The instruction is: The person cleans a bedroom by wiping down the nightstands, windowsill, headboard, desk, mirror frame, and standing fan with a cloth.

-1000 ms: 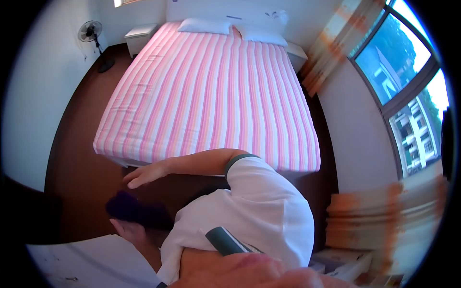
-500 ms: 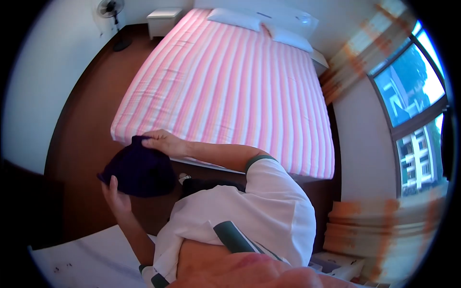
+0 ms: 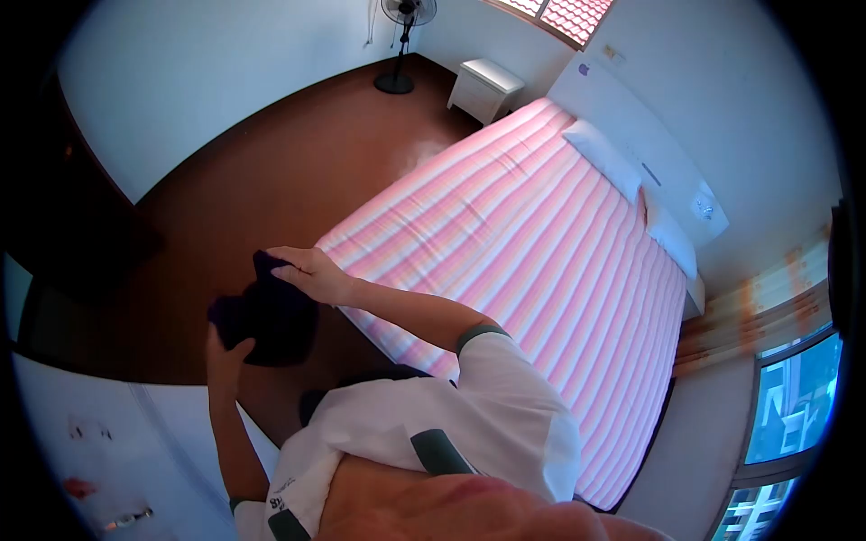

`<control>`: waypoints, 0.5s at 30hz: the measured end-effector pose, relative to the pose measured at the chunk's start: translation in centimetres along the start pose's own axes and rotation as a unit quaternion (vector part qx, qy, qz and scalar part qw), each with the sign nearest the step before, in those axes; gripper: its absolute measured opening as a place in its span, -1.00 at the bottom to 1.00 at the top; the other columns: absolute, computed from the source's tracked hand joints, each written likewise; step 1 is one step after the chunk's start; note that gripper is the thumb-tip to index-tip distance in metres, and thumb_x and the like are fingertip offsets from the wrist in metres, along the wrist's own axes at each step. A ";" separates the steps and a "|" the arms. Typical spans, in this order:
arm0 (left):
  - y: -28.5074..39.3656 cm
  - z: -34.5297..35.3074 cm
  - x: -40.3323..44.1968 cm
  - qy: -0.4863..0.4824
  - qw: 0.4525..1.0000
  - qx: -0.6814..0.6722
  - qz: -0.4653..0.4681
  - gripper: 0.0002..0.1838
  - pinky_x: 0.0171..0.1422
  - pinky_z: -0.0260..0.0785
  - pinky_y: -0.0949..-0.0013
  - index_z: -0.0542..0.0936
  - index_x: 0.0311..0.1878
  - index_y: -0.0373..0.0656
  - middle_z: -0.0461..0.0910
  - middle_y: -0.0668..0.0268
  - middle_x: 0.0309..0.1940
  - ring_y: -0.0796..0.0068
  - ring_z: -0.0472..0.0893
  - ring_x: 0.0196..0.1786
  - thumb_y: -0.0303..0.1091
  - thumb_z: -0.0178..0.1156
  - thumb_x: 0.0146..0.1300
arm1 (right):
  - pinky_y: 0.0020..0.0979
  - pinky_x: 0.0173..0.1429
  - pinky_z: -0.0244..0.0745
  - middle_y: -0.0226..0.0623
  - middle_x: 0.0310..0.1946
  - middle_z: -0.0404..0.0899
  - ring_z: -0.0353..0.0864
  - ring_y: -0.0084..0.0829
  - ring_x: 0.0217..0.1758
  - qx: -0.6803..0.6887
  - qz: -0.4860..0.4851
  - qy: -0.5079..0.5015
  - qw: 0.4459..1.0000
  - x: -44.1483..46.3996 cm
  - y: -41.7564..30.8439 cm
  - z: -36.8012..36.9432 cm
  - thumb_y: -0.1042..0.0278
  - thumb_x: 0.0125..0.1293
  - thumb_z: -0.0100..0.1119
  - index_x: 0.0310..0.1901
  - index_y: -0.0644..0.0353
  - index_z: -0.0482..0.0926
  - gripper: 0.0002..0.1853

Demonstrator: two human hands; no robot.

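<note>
My right hand point(image 3: 316, 273) pinches the dark cloth point(image 3: 278, 323). My left hand point(image 3: 225, 362) pinches another edge, presumably so neither side droops.

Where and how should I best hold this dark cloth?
Probably pinch the dark cloth at opposite ends, from either side: left hand at the left end, right hand at the upper tip. It looks limp and bunched, so one grip could let it sag.

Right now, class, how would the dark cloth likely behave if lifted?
The dark cloth is probably floppy: its outline bends unevenly between the left hand and right hand. It seems light, as holding its edges appears to suffice.
</note>
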State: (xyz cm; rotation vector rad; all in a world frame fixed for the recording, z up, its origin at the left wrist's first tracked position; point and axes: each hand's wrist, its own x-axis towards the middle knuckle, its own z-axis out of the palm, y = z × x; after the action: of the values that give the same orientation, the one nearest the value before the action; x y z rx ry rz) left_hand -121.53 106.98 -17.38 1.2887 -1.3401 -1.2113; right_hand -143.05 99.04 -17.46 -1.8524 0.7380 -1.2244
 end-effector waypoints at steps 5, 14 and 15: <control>-1.3 -6.3 6.4 0.073 0.993 -0.085 0.023 -0.50 0.24 0.16 0.40 0.35 0.11 -0.28 0.46 0.21 -0.03 0.43 0.43 0.07 -0.71 -0.02 0.00 | -0.34 -0.05 0.44 0.00 -0.23 0.55 0.56 -0.13 -0.11 -0.051 0.032 0.073 0.996 8.3 5.9 0.1 0.38 0.16 0.12 -0.06 0.34 0.41 -0.67; -6.1 -22.2 22.5 0.158 0.978 -0.128 -0.049 -0.65 0.07 0.30 0.40 0.38 0.04 -0.24 0.49 0.26 -0.17 0.46 0.48 -0.09 -0.46 0.09 0.16 | -0.42 -0.10 0.44 -0.19 -0.25 0.51 0.52 -0.47 -0.20 0.003 0.133 0.173 0.976 22.6 14.9 1.3 0.41 0.16 0.16 0.01 0.31 0.34 -0.60; -5.2 -22.7 24.0 0.177 0.977 -0.116 0.007 -0.62 0.07 0.30 0.41 0.37 0.07 -0.26 0.49 0.27 -0.16 0.46 0.48 -0.09 -0.44 0.10 0.17 | -0.44 -0.12 0.44 -0.21 -0.25 0.50 0.51 -0.50 -0.21 -0.020 0.139 0.158 0.977 23.9 14.0 1.3 0.40 0.16 0.17 0.01 0.32 0.35 -0.60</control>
State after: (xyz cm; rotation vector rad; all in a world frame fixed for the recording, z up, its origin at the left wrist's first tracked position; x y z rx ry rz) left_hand -99.87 81.62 -20.28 1.2538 -0.9224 -1.0351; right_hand -133.71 72.97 -18.33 -1.5360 1.1617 -1.3385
